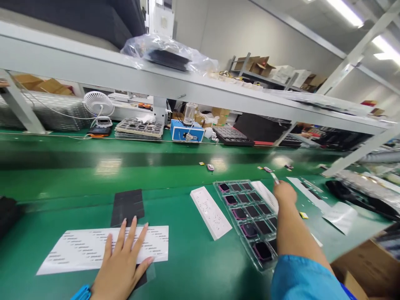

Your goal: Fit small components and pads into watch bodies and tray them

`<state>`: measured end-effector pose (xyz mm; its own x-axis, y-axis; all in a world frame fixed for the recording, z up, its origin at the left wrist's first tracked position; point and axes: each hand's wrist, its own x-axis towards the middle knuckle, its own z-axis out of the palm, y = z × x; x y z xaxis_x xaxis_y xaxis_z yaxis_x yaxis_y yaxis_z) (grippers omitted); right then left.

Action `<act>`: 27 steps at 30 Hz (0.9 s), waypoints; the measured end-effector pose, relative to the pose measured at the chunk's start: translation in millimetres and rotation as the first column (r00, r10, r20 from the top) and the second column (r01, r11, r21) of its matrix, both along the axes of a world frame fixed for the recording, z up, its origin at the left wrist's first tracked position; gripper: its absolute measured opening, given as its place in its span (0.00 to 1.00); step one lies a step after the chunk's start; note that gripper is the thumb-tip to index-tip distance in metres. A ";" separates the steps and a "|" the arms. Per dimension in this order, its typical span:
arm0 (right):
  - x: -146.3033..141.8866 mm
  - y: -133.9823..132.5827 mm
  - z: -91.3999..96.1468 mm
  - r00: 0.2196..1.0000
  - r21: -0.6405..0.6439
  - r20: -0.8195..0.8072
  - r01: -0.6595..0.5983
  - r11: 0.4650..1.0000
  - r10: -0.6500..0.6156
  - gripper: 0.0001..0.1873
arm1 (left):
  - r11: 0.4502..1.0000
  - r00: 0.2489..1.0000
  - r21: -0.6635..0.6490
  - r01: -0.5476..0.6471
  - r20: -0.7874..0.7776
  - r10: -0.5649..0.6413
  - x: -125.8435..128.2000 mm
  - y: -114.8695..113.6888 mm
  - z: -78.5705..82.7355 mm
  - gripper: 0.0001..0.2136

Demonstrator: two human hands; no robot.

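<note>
On the green counter [181,266], the left hand [120,264] lies flat, fingers spread and grasping nothing, atop a printed white sheet [78,250] that extends to both sides of it. The right hand [285,192], fingers closed, pinches a small pale strip [274,178] near the clear tray's [261,266] far end.

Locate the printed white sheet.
In the head view, the printed white sheet lies at lower left on the green bench, under the left hand, with a black sheet at its far edge.
</note>
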<state>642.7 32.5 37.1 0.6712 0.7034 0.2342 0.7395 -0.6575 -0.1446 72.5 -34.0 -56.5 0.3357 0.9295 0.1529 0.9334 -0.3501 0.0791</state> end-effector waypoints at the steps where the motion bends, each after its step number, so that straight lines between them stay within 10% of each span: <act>1: -11.7 20.6 3.2 1.000 0.007 -0.011 -0.019 1.000 0.019 0.19 | 1.000 1.000 -0.011 -0.006 0.000 0.006 0.7 0.2 1.1 0.28; 7: -110.0 141.2 -1.0 0.975 -0.033 -0.128 -0.188 0.982 0.183 0.17 | 1.000 0.999 -0.006 -0.008 0.031 0.008 1.7 0.4 1.0 0.28; 11: -169.6 171.5 -17.7 0.963 -0.085 -0.193 -0.207 0.975 0.188 0.28 | 0.998 0.998 0.070 -0.006 0.056 0.003 3.4 0.3 -7.2 0.29; 20: -227.0 154.8 -4.7 0.895 -0.005 -0.213 -0.402 0.916 0.392 0.17 | 0.990 0.996 0.143 0.007 0.092 -0.020 3.7 1.0 -13.0 0.31; 27: -321.1 92.4 24.1 0.555 0.245 -0.135 -0.784 0.570 0.821 0.19 | 0.997 0.960 -0.072 -0.001 0.278 0.020 -1.3 1.1 23.1 0.29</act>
<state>321.6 124.9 61.3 -0.1138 0.9450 0.3068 0.8858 0.2363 -0.3995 71.1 -32.9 -33.4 0.2793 0.9445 0.1732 0.8747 -0.3246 0.3599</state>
